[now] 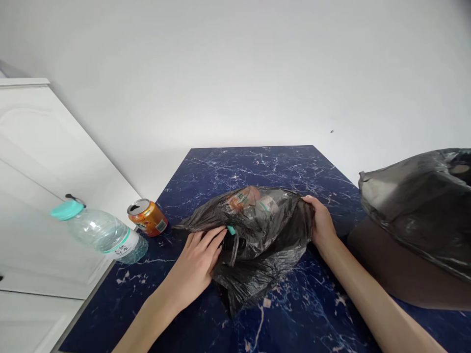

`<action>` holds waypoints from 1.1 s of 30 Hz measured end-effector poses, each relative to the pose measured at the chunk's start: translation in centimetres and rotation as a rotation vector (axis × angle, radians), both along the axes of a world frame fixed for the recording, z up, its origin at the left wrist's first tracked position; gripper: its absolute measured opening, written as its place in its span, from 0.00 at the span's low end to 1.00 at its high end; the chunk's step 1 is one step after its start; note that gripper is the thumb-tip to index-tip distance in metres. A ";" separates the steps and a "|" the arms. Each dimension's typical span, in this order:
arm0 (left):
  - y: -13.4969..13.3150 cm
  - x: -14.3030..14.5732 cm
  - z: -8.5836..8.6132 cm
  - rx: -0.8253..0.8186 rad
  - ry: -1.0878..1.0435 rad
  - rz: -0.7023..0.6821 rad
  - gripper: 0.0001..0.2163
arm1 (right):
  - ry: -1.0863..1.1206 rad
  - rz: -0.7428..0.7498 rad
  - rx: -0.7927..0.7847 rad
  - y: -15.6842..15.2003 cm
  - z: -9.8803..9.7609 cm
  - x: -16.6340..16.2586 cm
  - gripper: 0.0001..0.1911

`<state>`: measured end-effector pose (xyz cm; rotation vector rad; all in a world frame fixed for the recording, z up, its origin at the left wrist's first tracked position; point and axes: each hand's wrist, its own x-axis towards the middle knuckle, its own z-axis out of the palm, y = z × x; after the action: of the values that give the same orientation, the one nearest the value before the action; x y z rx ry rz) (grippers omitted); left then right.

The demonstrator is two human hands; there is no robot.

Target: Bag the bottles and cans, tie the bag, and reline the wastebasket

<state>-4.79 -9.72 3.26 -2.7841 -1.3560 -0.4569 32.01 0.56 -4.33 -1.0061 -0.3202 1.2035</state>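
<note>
Two bare hands on one black bag (268,230), mid-table; 12 is toward the wall. The bag is the thing to watch: it's btwn the hands, long axis running approx. 9 to 3, its thin tip at 9. Both hands are touching it, so neither's really nearer.

The left hand (202,257) is at the bag's 8, fingers bent close together against the film, w/ a teal bit (231,230) just at the fingertips. Thumb's hidden, so can't tell if it's pinching anything. From there, most of the bag lies toward 2-3 o'clock.

The right hand (321,218) holds the bag's 3 o'clock edge, thumb on top, other fingers hidden behind; from it the bag lies toward 8-9.

Thru the film, an orange shape (241,199) shows near the bag's 11.

Outside the bag, at approx. 10 from the left hand: an open orange can (150,219), upright on the blue table (253,164), and a clear bottle (101,230) w/ teal cap just beside it. Brown bin (382,264) w/ black liner (415,196): approx. 4 from the right hand.
</note>
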 end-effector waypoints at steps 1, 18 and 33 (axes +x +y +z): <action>0.3 0.3 -0.1 0.010 0.001 0.009 0.23 | -0.001 0.004 -0.002 0.0 0.0 0.0 0.13; 4.8 4.2 -1.3 0.080 -0.009 0.166 0.13 | 0.022 0.024 -0.012 0.2 -0.1 0.1 0.13; -2.6 -2.7 2.8 0.419 -0.416 0.238 0.08 | 0.071 0.008 -0.010 0.7 -0.5 0.6 0.17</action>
<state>-7.53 -12.31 6.04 -2.2335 -1.4243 -1.1972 32.56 1.30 -4.83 -0.9696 -0.2629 1.2465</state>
